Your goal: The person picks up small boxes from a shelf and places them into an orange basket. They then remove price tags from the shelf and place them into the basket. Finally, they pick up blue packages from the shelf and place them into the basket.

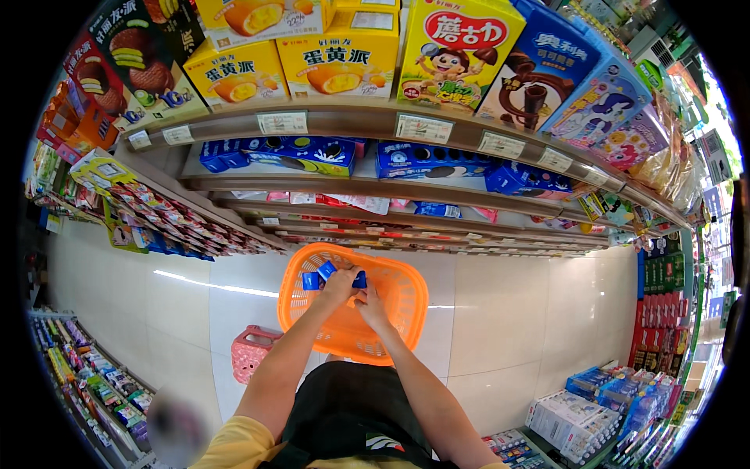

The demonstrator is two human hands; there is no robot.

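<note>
Over an orange plastic basket [426, 301], both of my hands are close together among small blue packets [311, 281]. My left hand [339, 286] is closed around blue packets, whose ends stick out on its left side. At its right, another blue end [360, 279] shows. My right hand [369, 306] has its fingers closed at the lower side of that end; its grip is partly hidden. The basket has slotted walls, and its orange floor shows below and right of my hands. The packets' exact number is hard to make out.
Ahead stands a curved store shelf [359, 116] with yellow snack boxes [337, 66] on top and blue biscuit packs [433, 160] below. A pink stool [251, 353] is left of the basket. Bottled-drink packs [578, 426] stand at the lower right, and a goods rack [86, 383] at the lower left.
</note>
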